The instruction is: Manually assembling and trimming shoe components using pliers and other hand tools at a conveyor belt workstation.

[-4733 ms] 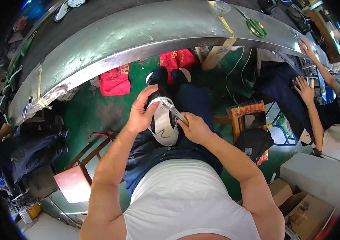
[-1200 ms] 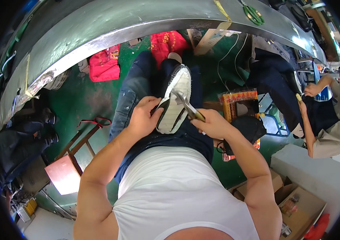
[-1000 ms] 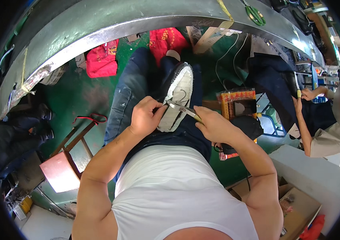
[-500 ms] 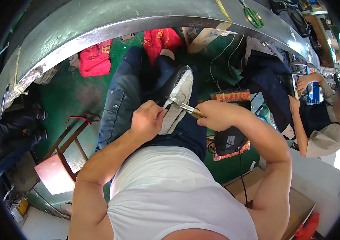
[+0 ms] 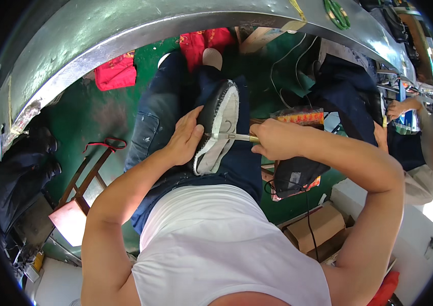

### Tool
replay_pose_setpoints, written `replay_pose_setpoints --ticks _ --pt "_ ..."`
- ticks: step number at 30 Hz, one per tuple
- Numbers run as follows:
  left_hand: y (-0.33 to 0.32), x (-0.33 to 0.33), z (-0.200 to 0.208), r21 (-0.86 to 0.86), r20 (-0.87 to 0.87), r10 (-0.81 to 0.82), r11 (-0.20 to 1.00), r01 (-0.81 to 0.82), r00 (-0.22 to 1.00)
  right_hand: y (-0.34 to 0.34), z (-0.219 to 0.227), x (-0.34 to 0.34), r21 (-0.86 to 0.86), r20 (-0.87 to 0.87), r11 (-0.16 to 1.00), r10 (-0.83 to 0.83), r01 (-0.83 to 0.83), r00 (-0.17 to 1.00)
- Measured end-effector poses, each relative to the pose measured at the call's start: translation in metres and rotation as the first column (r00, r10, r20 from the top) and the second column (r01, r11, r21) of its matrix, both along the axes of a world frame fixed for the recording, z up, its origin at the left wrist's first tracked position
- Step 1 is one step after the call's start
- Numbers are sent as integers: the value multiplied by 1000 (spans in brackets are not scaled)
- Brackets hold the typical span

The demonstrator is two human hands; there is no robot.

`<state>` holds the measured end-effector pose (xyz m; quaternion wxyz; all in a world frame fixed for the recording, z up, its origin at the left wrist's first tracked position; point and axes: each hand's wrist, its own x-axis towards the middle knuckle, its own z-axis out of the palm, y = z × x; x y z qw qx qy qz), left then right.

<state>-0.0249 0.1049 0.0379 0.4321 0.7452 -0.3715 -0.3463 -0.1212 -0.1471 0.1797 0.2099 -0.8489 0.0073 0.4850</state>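
A black shoe [image 5: 217, 113] rests across my lap with its pale underside up and its toe pointing away from me. Whitish stitching or frayed edging runs round its rim. My left hand [image 5: 187, 136] grips the shoe's left side, fingers laid along the dark upper and thumb near the edge. In my right hand [image 5: 276, 138] is a pair of metal pliers [image 5: 234, 136], held level from the right. The head of the pliers reaches across the underside to the left rim, close to my left thumb. Whether the jaws pinch anything is too small to tell.
A metal-edged bench [image 5: 175, 25] curves across the far side. Red bags [image 5: 116, 72] lie beneath it. At left stands a wooden stool [image 5: 71, 217]; at right are a black bag [image 5: 298, 176], a cardboard box [image 5: 321, 227] and a seated co-worker [image 5: 420, 178].
The pliers have swung from a slant to level, their head now at the left rim. My left hand has gone from a pinch at the edge to fingers stretched along the shoe's side.
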Motion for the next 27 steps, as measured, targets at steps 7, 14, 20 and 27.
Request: replay_pose_setpoints --ticks 7,14,20,27 --pt "0 17 -10 -65 -98 -68 996 62 993 -17 -77 -25 294 437 955 -178 47 882" --pt "-26 34 19 21 -241 -16 1000 21 970 -5 -59 -35 164 349 970 -225 177 910" --pt "-71 31 49 232 -234 145 969 -90 961 21 -20 -72 316 168 860 -466 401 869" --pt "-6 47 77 -232 -897 -15 867 -441 442 32 -22 -135 464 -29 543 -780 700 625"
